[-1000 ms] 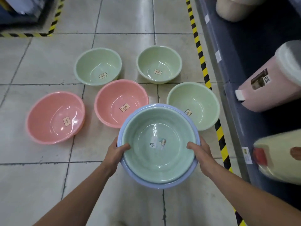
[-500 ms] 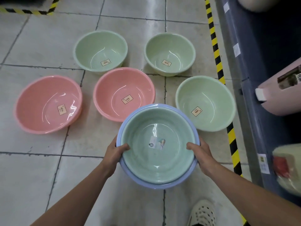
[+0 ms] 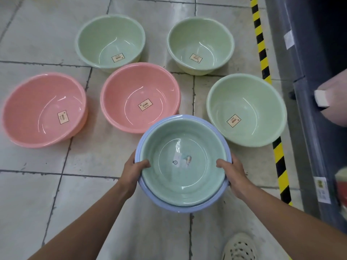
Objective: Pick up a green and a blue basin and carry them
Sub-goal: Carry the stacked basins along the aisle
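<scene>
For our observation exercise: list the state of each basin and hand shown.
green basin: nested inside blue basin
blue basin: held off floor
left hand: grips both rims
right hand: grips both rims
pink basins: upright on floor
other green basins: upright on floor

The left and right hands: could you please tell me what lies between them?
In the head view, the green basin, nested inside the blue basin, lies between the left hand and right hand, which grip both rims.

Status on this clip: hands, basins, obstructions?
Left hand and right hand grip the rims. Green basin nested in blue basin, lifted. Pink basin and pale green basin close ahead on floor.
</scene>
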A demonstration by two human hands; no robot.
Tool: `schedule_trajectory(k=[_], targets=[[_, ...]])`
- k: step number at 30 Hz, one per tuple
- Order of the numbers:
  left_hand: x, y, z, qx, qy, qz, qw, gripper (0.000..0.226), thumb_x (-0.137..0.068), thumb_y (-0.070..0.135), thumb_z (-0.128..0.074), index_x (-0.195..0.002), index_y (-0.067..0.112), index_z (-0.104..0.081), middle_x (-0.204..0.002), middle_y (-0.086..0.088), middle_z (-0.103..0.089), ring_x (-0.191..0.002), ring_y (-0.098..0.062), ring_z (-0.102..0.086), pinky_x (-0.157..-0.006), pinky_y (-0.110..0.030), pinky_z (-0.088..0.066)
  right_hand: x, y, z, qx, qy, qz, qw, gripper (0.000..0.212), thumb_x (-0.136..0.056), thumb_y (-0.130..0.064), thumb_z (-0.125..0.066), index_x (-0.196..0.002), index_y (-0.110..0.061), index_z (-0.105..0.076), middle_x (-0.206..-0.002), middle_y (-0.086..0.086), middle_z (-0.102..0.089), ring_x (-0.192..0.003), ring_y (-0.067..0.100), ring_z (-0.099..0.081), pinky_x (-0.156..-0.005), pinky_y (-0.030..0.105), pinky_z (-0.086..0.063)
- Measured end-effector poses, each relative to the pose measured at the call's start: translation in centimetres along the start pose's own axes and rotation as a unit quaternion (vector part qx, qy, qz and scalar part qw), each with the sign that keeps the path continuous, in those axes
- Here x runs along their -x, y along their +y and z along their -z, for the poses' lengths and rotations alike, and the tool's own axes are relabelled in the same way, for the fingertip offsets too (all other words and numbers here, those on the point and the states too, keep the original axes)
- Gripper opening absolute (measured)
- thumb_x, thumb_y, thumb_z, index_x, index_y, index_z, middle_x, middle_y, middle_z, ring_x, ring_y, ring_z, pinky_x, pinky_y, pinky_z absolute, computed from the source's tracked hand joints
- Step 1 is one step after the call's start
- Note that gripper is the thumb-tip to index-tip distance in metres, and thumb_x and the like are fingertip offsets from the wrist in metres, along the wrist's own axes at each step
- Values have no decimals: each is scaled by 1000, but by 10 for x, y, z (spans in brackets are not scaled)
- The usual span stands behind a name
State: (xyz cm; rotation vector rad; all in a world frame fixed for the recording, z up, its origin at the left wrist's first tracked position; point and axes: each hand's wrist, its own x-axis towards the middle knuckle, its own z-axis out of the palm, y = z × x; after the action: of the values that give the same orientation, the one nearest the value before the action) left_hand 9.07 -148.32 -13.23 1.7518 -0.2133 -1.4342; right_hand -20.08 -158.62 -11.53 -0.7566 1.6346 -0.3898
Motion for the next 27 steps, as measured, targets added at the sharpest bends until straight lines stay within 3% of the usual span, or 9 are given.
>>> schedule_trajectory(k=[5, 16, 19, 27], targets=[[-10, -16, 0, 16, -16, 20, 1000, 62, -61, 4, -60, -119, 26, -68, -115, -11, -75, -110, -38, -68, -88, -49, -59, -11, 12, -1, 6, -22, 3, 1000, 44, -81, -4, -63, -116, -30, -64, -107, 2, -73, -95, 23, -69, -69, 31, -52], [-19, -53, 4, 15, -48, 31, 998, 67, -62, 3, -61, -123, 31, -65, -118, -10, -73, -110, -36, -68, -87, -52, -59, -26, 50, 2, 12, -42, -9, 999, 53, -83, -6, -67, -127, -35, -59, -111, -2, -73, -101, 22, -69, -89, 43, -57], [-26, -52, 6, 18, -54, 34, 998, 68, -62, 3, -64, -124, 29, -64, -118, -11, -73, -108, -37, -69, -82, -49, -60, -32, 53, 1, -13, -48, -13, 999, 56, -79, -10, -72, -127, -36, -60, -112, -2, -74, -102, 24, -70, -90, 46, -58], [-21, -56, 9, -6, -48, 1, 999, 52, -79, 22, -77, -129, 28, -63, -119, -6, -75, -107, -29, -72, -94, -51, -58, -37, 61, -6, -69, -19, -22, 997, 59, -59, -16, -71, -117, -23, -68, -108, 9, -76, -98, 32, -71, -88, 50, -58]])
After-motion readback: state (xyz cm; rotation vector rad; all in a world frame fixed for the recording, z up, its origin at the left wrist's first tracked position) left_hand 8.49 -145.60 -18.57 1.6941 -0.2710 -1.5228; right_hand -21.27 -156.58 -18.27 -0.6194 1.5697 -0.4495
